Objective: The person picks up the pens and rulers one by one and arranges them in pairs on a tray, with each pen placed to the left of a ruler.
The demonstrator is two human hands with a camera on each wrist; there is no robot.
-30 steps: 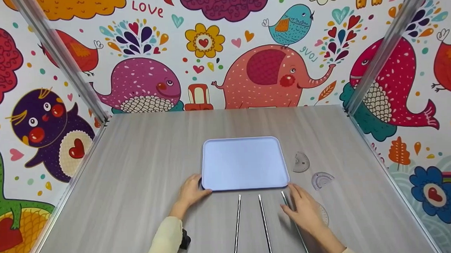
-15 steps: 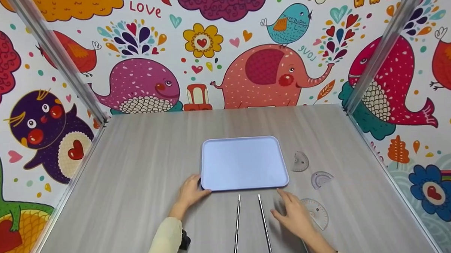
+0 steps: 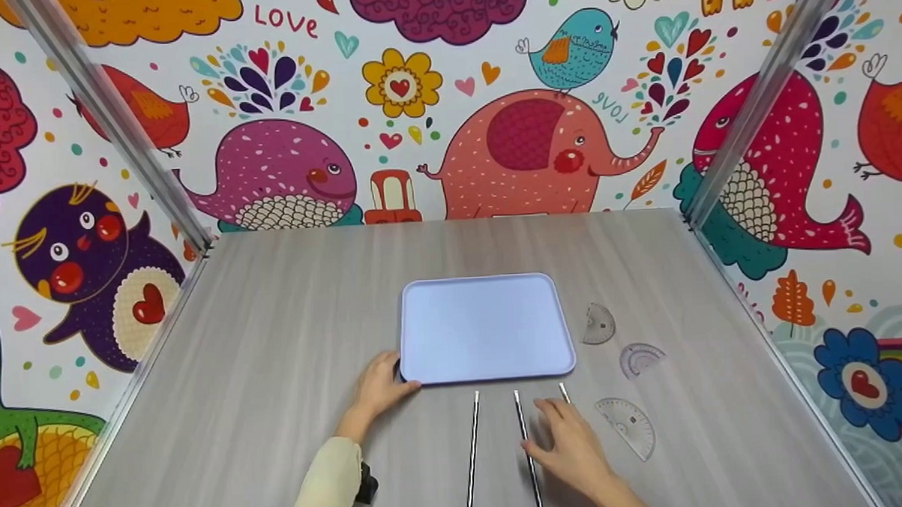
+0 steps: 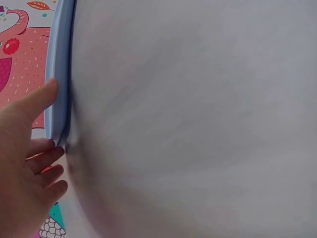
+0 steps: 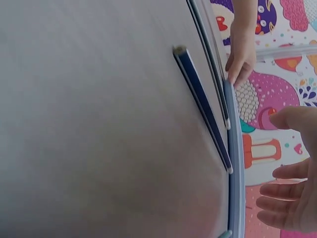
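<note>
A light blue rectangular tray [image 3: 486, 327] lies on the table. My left hand [image 3: 380, 385] holds its near left corner, thumb along the near edge and fingers round the left side. My right hand [image 3: 570, 441] hovers palm-down with relaxed fingers, nothing between them. Below the tray lie dark pencils with pale ends: a left pencil [image 3: 473, 451], a middle pencil [image 3: 520, 409] beside my right thumb, and a right pencil [image 3: 564, 391] mostly hidden under that hand. In the right wrist view the middle pencil [image 5: 200, 101] shows a dark blue side.
Three clear protractors lie right of the tray: an upper protractor [image 3: 597, 325], a middle protractor [image 3: 641, 361] and a larger lower protractor [image 3: 629, 426] close to my right hand. Patterned walls with metal posts [image 3: 742, 101] border the grey wood-grain table [image 3: 295, 311].
My right hand has left the tray's near right corner and moved left and toward me, over the pencils. The lower protractor has come into full view. My left hand stays at its corner.
</note>
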